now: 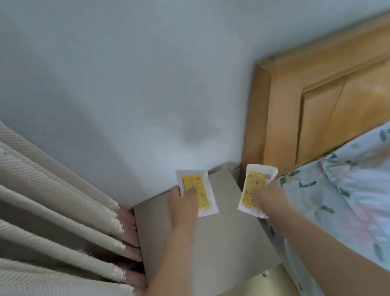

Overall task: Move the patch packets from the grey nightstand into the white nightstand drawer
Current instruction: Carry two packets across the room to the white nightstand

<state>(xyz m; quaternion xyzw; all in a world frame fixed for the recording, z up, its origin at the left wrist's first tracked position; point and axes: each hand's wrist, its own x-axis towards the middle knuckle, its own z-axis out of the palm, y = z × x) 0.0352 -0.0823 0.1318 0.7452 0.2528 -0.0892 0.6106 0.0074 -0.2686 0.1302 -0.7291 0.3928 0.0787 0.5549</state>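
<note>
Yellow-printed patch packets are in both our hands: our left hand (183, 203) pinches one packet (198, 192), thumb across its face, above the far edge of the grey nightstand (208, 253), and our right hand (270, 198) pinches the other packet (254, 188) just past the nightstand's far right corner, beside the floral bedsheet (360, 187). Neither packet touches the nightstand top, as far as we can tell. Beige curtains (43, 219) hang along the nightstand's left edge, and a wooden headboard (333, 103) stands against the wall to its right.
</note>
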